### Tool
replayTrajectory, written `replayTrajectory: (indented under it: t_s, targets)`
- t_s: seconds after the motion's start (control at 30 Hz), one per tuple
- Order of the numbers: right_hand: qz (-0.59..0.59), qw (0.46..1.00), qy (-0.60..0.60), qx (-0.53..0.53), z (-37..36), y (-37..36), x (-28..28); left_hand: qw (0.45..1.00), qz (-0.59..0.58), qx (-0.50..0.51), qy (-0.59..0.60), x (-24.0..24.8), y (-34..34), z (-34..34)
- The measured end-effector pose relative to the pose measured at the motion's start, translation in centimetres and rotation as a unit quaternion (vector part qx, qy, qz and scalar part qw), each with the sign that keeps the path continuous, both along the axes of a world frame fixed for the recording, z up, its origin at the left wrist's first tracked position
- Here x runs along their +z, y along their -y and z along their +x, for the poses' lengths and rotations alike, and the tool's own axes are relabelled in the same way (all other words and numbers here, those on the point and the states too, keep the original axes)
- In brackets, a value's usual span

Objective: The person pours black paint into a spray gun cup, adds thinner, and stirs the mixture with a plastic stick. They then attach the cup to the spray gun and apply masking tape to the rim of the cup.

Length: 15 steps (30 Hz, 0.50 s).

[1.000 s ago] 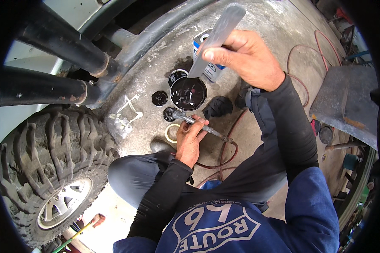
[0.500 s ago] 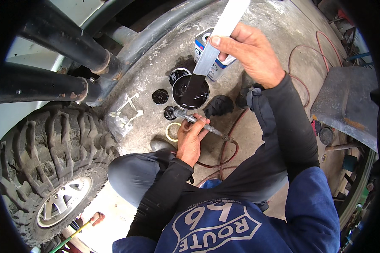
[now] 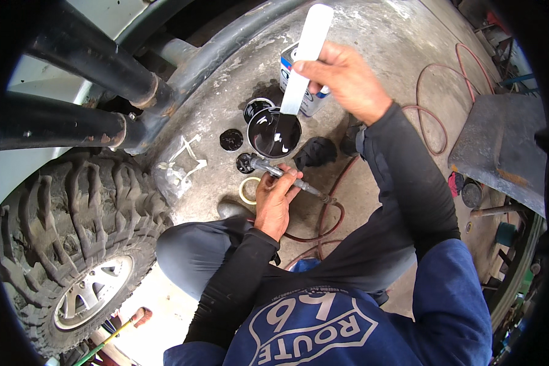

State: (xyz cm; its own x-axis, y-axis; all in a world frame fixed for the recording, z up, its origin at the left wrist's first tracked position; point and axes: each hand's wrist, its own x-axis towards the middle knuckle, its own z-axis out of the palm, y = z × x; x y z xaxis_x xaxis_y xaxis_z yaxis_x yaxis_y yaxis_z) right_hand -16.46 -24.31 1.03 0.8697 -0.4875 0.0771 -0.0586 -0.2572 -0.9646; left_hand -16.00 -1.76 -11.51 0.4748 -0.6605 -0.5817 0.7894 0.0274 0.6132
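My right hand [image 3: 351, 79] is closed on a flat, pale paint stirring stick [image 3: 308, 58]. The stick's black-coated lower end dips into an open can of glossy black paint [image 3: 268, 143]. My left hand [image 3: 276, 198] is wrapped round a metal spray gun [image 3: 268, 166], whose rear end joins a reddish hose [image 3: 335, 213]. Beside the gun's front end is a small round cup [image 3: 245, 163] with black inside. A second small black-filled can [image 3: 257, 110] and a round black lid [image 3: 231, 140] stand near the paint can. Behind the stick is a rectangular metal tin [image 3: 314, 100], partly hidden.
A crumpled black cloth [image 3: 316, 151] and a pale tape roll [image 3: 249, 191] lie on the concrete. At left are a large knobby tire [image 3: 73, 238] and black vehicle tubes [image 3: 73, 119]. A dark metal panel [image 3: 500, 152] stands at right, near more hose [image 3: 418, 110].
My right hand has moved left and slightly down with the stirring stick, which now stands steeper. Its tip has gone into the paint. My left hand and the spray gun stay put.
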Motion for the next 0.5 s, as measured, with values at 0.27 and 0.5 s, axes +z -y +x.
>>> replayTrajectory:
  t_s: [0.27, 0.5]
  targets:
    - [-0.05, 0.988, 0.076, 0.123, -1.2, 0.0, 2.0, 1.0, -0.003, -0.001, -0.004, 0.0, 0.1, 0.0]
    - [-0.096, 0.989, -0.097, 0.053, 0.0, -0.7, -0.8, 1.0, 0.002, -0.003, -0.008, -0.1, 0.0, 0.0]
